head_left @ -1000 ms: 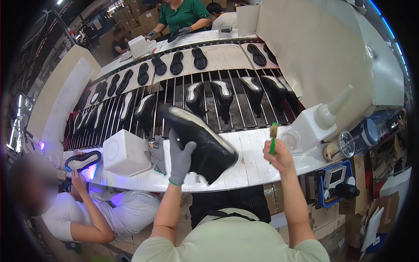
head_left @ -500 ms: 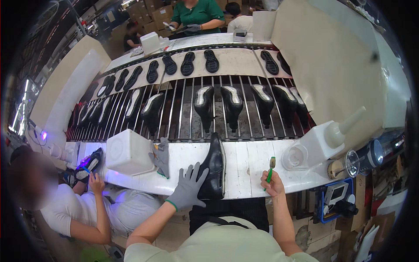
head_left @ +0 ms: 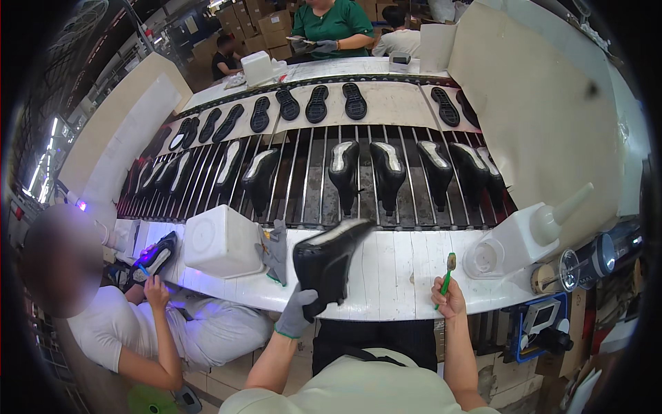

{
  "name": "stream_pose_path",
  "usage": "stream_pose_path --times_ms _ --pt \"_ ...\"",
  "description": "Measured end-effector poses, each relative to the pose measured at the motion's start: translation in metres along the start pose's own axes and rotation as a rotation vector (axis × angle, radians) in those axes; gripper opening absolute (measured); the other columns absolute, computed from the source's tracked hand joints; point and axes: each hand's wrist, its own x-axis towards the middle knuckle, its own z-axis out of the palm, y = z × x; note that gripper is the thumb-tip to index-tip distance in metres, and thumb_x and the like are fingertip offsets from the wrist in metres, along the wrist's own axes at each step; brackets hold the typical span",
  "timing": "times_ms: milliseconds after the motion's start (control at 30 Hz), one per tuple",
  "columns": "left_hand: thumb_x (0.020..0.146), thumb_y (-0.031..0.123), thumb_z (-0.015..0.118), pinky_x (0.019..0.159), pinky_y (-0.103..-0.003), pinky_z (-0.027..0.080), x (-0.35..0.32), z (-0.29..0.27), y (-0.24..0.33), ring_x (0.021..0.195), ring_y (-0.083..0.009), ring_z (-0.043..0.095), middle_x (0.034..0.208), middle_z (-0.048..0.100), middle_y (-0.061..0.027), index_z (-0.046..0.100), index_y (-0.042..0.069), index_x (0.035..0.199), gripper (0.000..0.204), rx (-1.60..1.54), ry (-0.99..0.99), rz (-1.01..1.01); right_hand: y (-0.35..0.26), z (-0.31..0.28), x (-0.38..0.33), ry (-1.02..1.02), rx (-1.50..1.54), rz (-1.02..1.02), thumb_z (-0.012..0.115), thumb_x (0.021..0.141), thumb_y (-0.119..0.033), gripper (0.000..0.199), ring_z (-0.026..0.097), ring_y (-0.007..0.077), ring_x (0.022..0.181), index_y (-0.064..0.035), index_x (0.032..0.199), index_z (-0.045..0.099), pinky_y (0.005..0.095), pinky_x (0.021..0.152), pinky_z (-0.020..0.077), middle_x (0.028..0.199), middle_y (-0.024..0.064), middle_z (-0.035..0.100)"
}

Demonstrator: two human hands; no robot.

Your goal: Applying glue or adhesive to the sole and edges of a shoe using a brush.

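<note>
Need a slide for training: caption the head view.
Gloved left hand holds a black shoe upper, bare right hand a green brush, at a white bench.

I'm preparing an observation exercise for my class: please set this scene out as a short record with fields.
Left hand: grey-gloved, gripping a black shoe, pale underside uppermost
Right hand: bare, holding a green-handled brush, apart from the shoe
On bench: white box-shaped container, loose grey glove, white spouted bottle
Beyond bench: more black shoes on metal bars, dark soles on a pale board
</note>
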Motion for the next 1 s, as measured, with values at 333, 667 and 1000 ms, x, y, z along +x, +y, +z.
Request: stream_pose_path --times_ms 333,667,1000 --pt "0.076 0.010 0.068 0.100 -0.027 0.037 0.185 -0.056 0.094 0.116 -0.0171 0.051 0.130 0.053 -0.0075 0.028 0.002 0.147 0.082 0.511 0.060 0.434 -0.002 -0.002 -0.003 0.037 0.009 -0.013 0.057 0.095 -0.028 0.027 0.045 0.0097 0.053 -0.0025 0.101 0.063 0.0197 0.042 0.0344 0.091 0.0088 0.059" --pt "0.094 0.026 0.050 0.103 -0.034 0.035 0.248 -0.080 0.095 0.125 -0.0226 0.046 0.136 0.048 -0.0164 0.035 -0.001 0.142 0.058 0.370 0.577 0.727 -0.007 0.000 -0.003 0.030 -0.026 -0.006 0.059 0.094 -0.032 0.029 0.044 0.0096 0.052 -0.0040 0.099 0.064 0.0208 0.044 0.0332 0.091 0.0066 0.059" --pt "0.097 0.038 0.048 0.104 -0.040 0.039 0.330 0.009 -0.055 0.127 -0.0308 0.046 0.139 0.045 -0.0221 0.038 0.000 0.139 0.058 0.202 0.110 0.032 -0.007 0.003 -0.001 0.025 -0.032 0.009 0.065 0.089 -0.032 0.031 0.046 0.0117 0.052 -0.0008 0.094 0.067 0.0211 0.046 0.0369 0.090 0.0112 0.061"
